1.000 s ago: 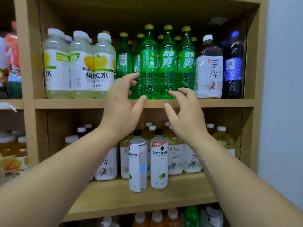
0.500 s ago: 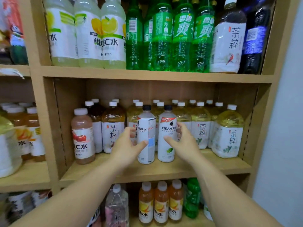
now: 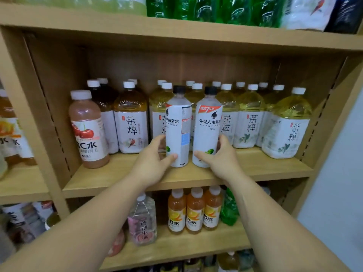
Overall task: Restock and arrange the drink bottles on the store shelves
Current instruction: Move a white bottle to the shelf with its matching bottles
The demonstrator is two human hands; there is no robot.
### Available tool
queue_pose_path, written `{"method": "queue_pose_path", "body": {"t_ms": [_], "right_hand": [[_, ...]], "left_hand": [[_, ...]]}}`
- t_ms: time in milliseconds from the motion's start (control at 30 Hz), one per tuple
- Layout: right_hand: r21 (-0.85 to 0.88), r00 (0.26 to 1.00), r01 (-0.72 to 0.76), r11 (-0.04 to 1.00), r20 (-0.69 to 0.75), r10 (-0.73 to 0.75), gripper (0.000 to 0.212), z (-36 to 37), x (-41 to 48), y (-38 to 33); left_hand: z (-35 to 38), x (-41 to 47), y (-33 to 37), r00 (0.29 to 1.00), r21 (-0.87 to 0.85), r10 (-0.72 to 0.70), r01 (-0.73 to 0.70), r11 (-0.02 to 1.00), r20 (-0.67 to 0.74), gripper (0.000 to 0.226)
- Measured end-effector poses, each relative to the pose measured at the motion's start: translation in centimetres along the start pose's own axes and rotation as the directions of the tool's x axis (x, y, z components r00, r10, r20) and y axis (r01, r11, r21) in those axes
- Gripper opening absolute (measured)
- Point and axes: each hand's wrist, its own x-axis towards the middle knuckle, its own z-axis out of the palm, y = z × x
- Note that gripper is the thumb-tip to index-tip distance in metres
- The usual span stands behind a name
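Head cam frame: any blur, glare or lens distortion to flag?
Head view: wide-angle bows the shelf board and uprights; left white bottle and right white bottle sharp, labels legible; lower-left corner smeared; highlights glint on the green bottles up top; back panel shadowed.

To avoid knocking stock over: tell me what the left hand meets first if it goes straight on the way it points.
The left hand grips the left white bottle. Going straight on, its fingers would probably meet the pale tea bottle standing right behind it first; the gap is unclear.

Two black-capped bottles (image 3: 178, 126) (image 3: 208, 132), three orange bottles (image 3: 176, 212) (image 3: 195, 212) (image 3: 212, 209)
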Motion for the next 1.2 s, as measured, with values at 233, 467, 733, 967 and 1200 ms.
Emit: {"method": "queue_pose_path", "body": {"t_ms": [233,467,733,967,1200], "right_hand": [[0.022,0.989,0.083,0.996,-0.122,-0.08,0.061,-0.6,-6.0,-1.6],[-0.011,0.98,0.184,0.983,-0.075,-0.184,0.058,1.4,-13.6,-4.4],[0.072,0.9,0.284,0.956,0.324,-0.291,0.075,12.2,-21.8,-5.3],[0.105,0.78,0.272,0.957,0.557,-0.283,0.08,20.8,-27.2,-5.9],[0.115,0.707,0.229,0.967,0.663,-0.247,0.075,30.1,-31.0,-9.3]], "left_hand": [[0.1,-2.8,1.3,0.962,0.067,0.124,-0.111,0.992,-0.245,0.057],[-2.9,-13.3,3.5,0.984,-0.476,-0.033,-0.057,0.878,-0.177,0.047],[-10.4,-21.0,1.0,0.961,-0.416,-0.166,0.061,0.907,-0.221,0.052],[-16.5,-27.5,-5.3,0.877,-0.358,-0.323,0.191,0.914,-0.356,0.058],[-24.5,-31.5,-12.1,0.845,-0.373,-0.397,0.26,0.891,-0.358,0.052]]}}
